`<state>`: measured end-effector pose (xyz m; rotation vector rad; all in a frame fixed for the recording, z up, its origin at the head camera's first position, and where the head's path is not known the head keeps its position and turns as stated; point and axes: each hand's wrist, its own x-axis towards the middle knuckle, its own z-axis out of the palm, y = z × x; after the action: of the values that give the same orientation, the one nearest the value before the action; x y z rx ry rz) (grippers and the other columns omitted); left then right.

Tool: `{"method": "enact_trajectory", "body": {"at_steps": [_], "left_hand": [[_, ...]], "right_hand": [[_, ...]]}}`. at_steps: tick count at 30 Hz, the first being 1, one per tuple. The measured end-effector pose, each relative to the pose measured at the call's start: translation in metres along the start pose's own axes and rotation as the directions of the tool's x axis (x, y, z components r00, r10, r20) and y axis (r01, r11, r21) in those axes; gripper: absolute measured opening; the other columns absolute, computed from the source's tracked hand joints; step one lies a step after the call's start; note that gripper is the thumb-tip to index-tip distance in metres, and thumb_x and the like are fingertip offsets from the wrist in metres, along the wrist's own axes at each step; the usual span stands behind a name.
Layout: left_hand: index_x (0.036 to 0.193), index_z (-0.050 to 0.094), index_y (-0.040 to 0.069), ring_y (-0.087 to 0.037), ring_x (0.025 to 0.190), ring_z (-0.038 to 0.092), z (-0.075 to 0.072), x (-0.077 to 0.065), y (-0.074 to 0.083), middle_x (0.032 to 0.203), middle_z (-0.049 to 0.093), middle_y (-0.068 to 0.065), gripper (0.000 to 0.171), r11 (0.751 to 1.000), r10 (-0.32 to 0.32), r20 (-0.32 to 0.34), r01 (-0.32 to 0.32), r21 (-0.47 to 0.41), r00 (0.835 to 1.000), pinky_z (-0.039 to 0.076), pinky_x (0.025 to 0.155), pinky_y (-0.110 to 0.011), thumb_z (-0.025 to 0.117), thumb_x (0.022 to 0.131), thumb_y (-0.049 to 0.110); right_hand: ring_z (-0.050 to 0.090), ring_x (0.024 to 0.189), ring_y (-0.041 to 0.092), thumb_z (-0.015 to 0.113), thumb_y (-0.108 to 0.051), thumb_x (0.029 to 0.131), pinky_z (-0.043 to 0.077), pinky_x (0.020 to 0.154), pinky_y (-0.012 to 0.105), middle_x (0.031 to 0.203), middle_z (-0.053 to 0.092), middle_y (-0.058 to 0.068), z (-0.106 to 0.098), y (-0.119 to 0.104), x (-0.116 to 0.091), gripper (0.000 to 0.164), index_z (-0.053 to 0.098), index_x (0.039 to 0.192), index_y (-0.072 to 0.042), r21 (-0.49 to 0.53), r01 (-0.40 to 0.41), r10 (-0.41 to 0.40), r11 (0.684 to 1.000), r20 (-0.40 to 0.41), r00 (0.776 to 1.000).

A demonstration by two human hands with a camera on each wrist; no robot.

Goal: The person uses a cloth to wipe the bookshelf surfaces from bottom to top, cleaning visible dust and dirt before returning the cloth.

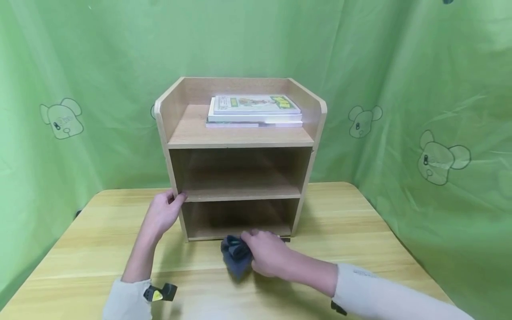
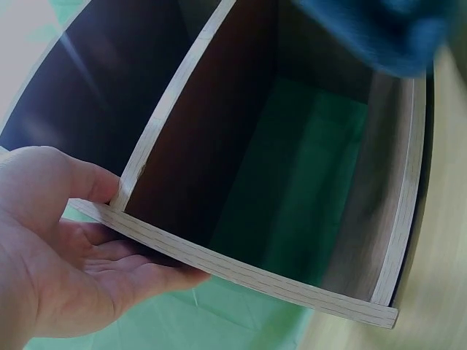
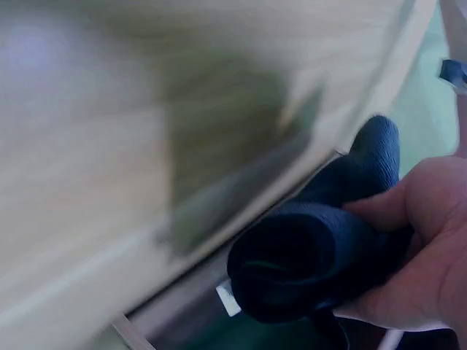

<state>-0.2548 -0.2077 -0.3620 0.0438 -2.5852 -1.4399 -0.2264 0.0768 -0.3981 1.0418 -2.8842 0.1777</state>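
Note:
A small light-wood shelf unit (image 1: pixel 244 196) stands on the table, its front facing me. My left hand (image 1: pixel 163 212) grips its left side panel at the height of the middle board. In the left wrist view the thumb lies at the board's end and the fingers reach round the panel's outer face. Low before the bottom compartment, my right hand (image 1: pixel 270 254) holds a bunched dark blue-grey cloth (image 1: pixel 237 257), one corner hanging down. The right wrist view shows the cloth (image 3: pixel 292 255) folded and rolled between thumb and fingers, close to the bottom board, with a small white tag (image 3: pixel 228 299) beside it.
Several books (image 1: pixel 256 111) lie stacked on the unit's top board, between raised side and back panels. Under the unit is a light wooden table (image 1: pixel 340 222). Green curtains (image 1: pixel 256 40) with mouse drawings hang behind and on both sides.

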Motion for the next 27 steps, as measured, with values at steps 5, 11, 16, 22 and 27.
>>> {"method": "enact_trajectory", "body": {"at_steps": [5,11,16,22,27], "left_hand": [[0.089,0.057,0.003,-0.016,0.061,0.038,0.002,0.000,0.002,0.066,0.039,0.001,0.033,1.000,-0.002,0.006,0.002,-0.009,1.000,0.036,0.053,-0.030,0.051,0.104,0.031],[0.088,0.056,0.002,-0.016,0.060,0.037,0.004,0.000,0.003,0.066,0.039,0.001,0.035,1.000,-0.001,0.008,0.001,-0.023,1.000,0.036,0.053,-0.030,0.051,0.104,0.033],[0.086,0.055,0.004,-0.016,0.060,0.038,0.004,0.000,0.003,0.065,0.039,0.001,0.034,1.000,0.007,0.001,-0.007,-0.007,1.000,0.035,0.052,-0.029,0.051,0.104,0.032],[0.085,0.053,0.005,-0.014,0.058,0.037,0.003,-0.001,0.003,0.065,0.040,0.002,0.034,1.000,0.003,0.009,-0.003,-0.022,1.000,0.034,0.050,-0.028,0.050,0.104,0.032],[0.094,0.059,0.003,-0.015,0.061,0.038,0.001,-0.004,0.002,0.067,0.040,0.001,0.033,1.000,-0.013,0.021,0.013,-0.018,1.000,0.037,0.053,-0.031,0.049,0.105,0.032]], "right_hand": [[0.063,0.098,0.030,0.072,0.009,0.065,0.059,0.085,0.041,0.111,0.063,0.018,-0.041,-0.001,-0.005,0.067,0.050,0.128,-0.003,0.016,-0.036,0.038,0.999,-0.135,0.990],[0.061,0.108,0.034,0.061,0.014,0.077,0.056,0.096,0.044,0.119,0.060,0.023,-0.112,0.002,-0.013,0.067,0.043,0.140,0.001,0.088,-0.049,0.078,0.995,-0.362,0.929],[0.061,0.119,0.039,0.064,0.009,0.086,0.051,0.103,0.052,0.130,0.062,0.024,-0.172,0.009,-0.022,0.057,0.050,0.140,-0.001,0.130,-0.005,0.082,0.991,-0.596,0.799],[0.060,0.122,0.042,0.059,0.016,0.078,0.048,0.107,0.055,0.131,0.065,0.022,-0.222,0.029,-0.024,0.063,0.061,0.136,-0.010,0.043,0.020,0.023,0.999,-0.809,0.587],[0.056,0.127,0.043,0.053,0.014,0.079,0.037,0.115,0.055,0.130,0.064,0.023,-0.235,0.052,-0.014,0.065,0.059,0.139,-0.011,0.017,-0.037,0.034,0.999,-0.850,0.525]]}}
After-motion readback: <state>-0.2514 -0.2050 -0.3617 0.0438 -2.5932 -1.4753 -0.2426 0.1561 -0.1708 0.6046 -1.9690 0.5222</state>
